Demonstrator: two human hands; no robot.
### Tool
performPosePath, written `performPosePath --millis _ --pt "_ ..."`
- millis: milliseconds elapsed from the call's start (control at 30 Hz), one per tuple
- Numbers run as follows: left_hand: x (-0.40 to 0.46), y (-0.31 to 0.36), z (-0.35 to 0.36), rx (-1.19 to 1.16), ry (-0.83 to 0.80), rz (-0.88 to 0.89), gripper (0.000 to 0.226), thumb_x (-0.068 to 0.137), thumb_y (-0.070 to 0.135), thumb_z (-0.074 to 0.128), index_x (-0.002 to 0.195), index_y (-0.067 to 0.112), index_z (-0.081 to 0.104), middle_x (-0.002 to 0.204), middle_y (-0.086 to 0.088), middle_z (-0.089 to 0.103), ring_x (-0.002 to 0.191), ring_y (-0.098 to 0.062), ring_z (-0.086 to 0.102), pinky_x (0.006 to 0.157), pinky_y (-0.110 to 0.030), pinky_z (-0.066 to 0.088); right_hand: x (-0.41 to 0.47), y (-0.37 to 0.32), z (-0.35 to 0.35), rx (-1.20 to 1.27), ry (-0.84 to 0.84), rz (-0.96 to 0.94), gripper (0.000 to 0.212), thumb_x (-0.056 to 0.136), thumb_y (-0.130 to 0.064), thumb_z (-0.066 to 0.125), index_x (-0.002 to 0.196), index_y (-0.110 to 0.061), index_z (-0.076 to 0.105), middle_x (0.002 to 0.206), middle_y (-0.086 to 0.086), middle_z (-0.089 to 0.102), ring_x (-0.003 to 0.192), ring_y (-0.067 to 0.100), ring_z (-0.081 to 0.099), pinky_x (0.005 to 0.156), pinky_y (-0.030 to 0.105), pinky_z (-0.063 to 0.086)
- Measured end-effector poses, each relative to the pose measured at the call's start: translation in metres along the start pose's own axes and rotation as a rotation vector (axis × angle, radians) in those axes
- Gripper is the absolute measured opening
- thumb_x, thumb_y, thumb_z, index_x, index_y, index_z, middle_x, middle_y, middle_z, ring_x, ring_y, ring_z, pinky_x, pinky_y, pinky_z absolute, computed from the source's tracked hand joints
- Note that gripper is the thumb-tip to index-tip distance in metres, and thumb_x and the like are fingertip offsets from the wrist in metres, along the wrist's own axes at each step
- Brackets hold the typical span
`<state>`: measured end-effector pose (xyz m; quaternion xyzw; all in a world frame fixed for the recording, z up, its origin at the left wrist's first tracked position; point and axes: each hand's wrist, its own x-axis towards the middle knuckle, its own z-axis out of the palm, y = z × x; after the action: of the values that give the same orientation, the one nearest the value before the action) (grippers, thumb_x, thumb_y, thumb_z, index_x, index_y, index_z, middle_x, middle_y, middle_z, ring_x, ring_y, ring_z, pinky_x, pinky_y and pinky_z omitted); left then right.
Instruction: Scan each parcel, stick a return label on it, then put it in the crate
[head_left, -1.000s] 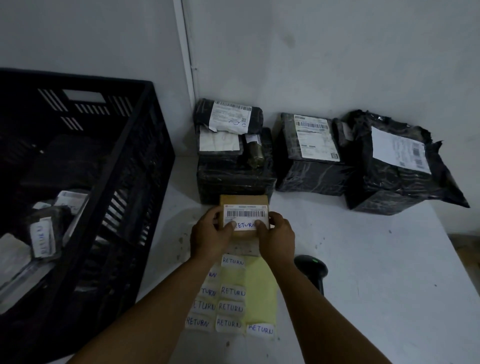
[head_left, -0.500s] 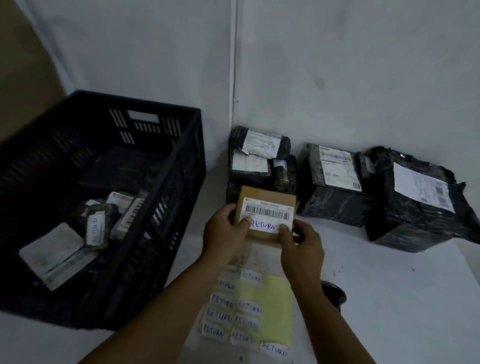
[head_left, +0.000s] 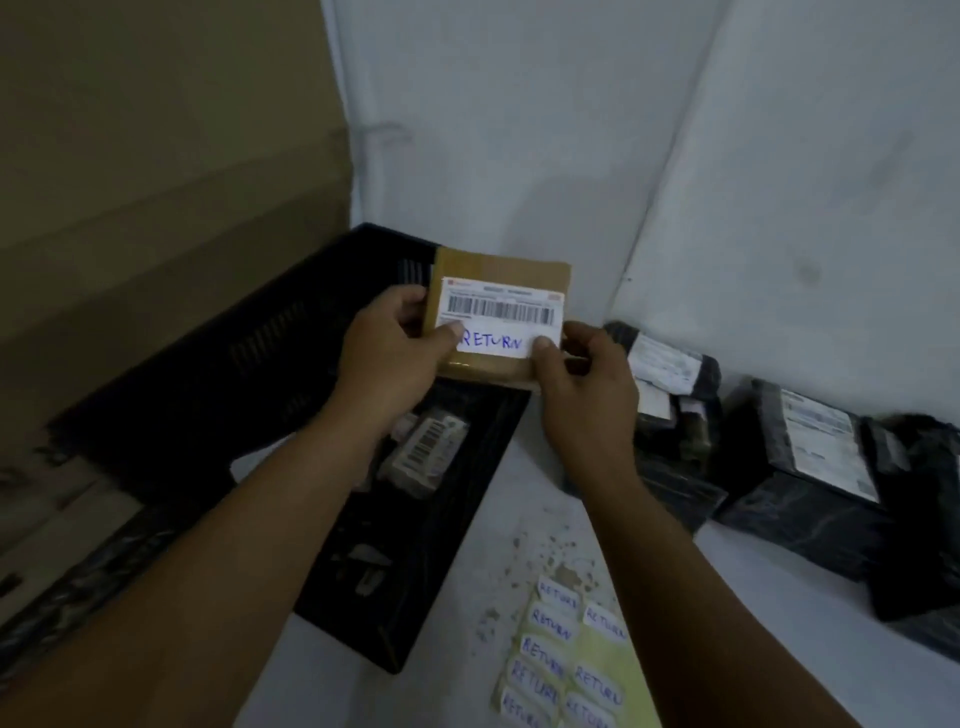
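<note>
A small brown cardboard parcel (head_left: 498, 265) with a barcode label and a white RETURN sticker (head_left: 493, 343) is held up in the air over the black crate's (head_left: 249, 364) right side. My left hand (head_left: 389, 358) grips its left edge, thumb on the sticker. My right hand (head_left: 587, 389) grips its lower right corner, thumb on the sticker's right end. Inside the crate lie labelled parcels (head_left: 426, 457). A yellow sheet of RETURN stickers (head_left: 571, 660) lies on the white table, bottom centre.
Black-wrapped parcels (head_left: 670, 395) with white shipping labels stand against the wall at the right, with a bigger one (head_left: 810, 478) beside them. A brown cardboard wall (head_left: 156, 182) fills the left. The white table (head_left: 753, 649) extends right of the crate.
Both hands lifted the brown parcel off the table and carried it left, over the crate. The view swung left, and the scanner dropped out of sight.
</note>
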<state>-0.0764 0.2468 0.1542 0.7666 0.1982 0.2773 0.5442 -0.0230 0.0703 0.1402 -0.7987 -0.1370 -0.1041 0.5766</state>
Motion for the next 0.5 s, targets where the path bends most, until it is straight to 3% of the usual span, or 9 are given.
performPosePath --millis 167,367,500 --pt "0.035 -0.045 -0.068 0.116 0.071 -0.14 0.063 0.08 0.033 0.079 0.136 0.024 0.051 0.113 0.003 0.067 0.098 -0.011 0.065 0.084 -0.032 0.054 0.02 -0.017 0.088 -0.138 -0.252 -0.005 0.038 0.096 -0.042 0.055 0.131 -0.028 0.056 0.118 0.002 0.065 0.102 0.017 0.062 0.086 0.032 0.051" --pt "0.061 -0.1 -0.111 0.302 -0.006 -0.273 0.068 0.081 0.029 0.078 0.14 0.028 0.043 0.125 0.001 0.062 0.105 -0.018 0.061 0.083 -0.027 0.046 0.043 -0.008 0.181 -0.19 -0.53 0.088 0.034 0.097 -0.029 0.058 0.128 -0.018 0.061 0.12 0.004 0.067 0.102 0.017 0.061 0.079 0.023 0.041" --pt "0.068 -0.127 -0.123 0.424 -0.179 -0.336 0.067 0.083 0.025 0.074 0.143 0.024 0.045 0.136 -0.001 0.059 0.117 -0.02 0.059 0.098 -0.03 0.048 0.054 0.011 0.23 -0.305 -0.697 0.102 0.032 0.097 -0.024 0.058 0.126 -0.013 0.063 0.122 0.01 0.067 0.109 0.027 0.062 0.091 0.033 0.05"
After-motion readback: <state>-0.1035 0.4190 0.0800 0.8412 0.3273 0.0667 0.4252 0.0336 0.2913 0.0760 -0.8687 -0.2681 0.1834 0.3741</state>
